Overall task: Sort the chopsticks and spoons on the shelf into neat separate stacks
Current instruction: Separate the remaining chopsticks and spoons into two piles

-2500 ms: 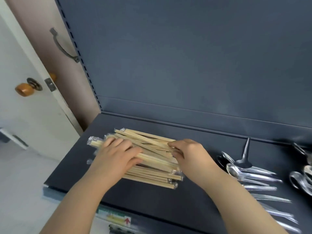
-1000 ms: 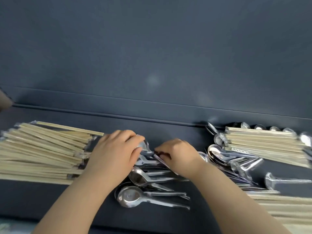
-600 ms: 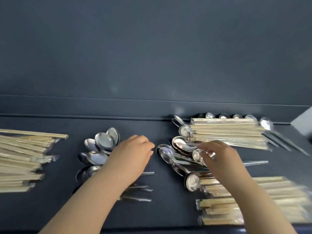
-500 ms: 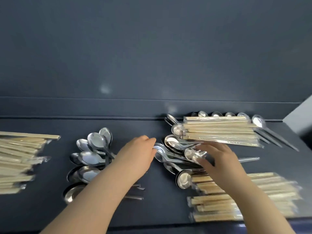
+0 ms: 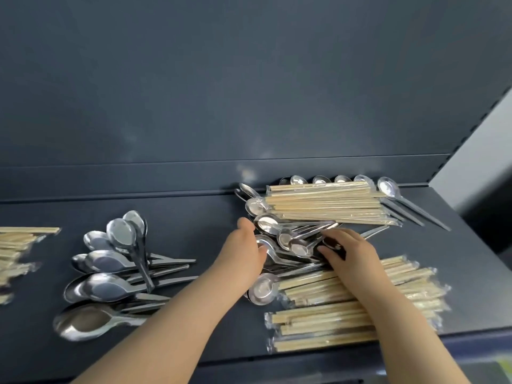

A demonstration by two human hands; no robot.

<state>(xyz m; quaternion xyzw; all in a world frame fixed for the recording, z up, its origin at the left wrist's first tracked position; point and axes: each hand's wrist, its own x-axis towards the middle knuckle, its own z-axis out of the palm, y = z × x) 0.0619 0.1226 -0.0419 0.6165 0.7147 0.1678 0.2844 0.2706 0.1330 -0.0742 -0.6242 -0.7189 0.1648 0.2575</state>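
Dark grey metal forms the shelf (image 5: pixel 194 217), on which everything is laid loose. At the 9 o'clock edge a stack of wrapped chopsticks (image 5: pixel 16 250) is cut off by the frame. Just toward 3 o'clock from it a sorted group of steel spoons (image 5: pixel 110 261) is spread, bowls toward 9 and handles toward 3. One spoon is laid across them, bowl toward 12 and handle toward 5.

At the centre a tangled heap of spoons (image 5: pixel 288 245) is wedged between two chopstick bundles. The rear bundle (image 5: pixel 327 206) lies at 12 o'clock, resting on some of the spoons, and the front bundle (image 5: pixel 346 309) at 5 o'clock. Both are laid with the long axis from 9 to 3. Behind the rear bundle a row of spoon bowls (image 5: pixel 321 179) is lined against the back panel (image 5: pixel 249 92).

The left hand (image 5: pixel 243 253) is extended from 7 o'clock, palm down, fingertips against the 9 o'clock side of the heap. Whether anything is clasped cannot be told, the fingers being blurred. The right hand (image 5: pixel 349 253) is stretched from 5 o'clock over the front bundle, its fingers curled round handles in the heap.
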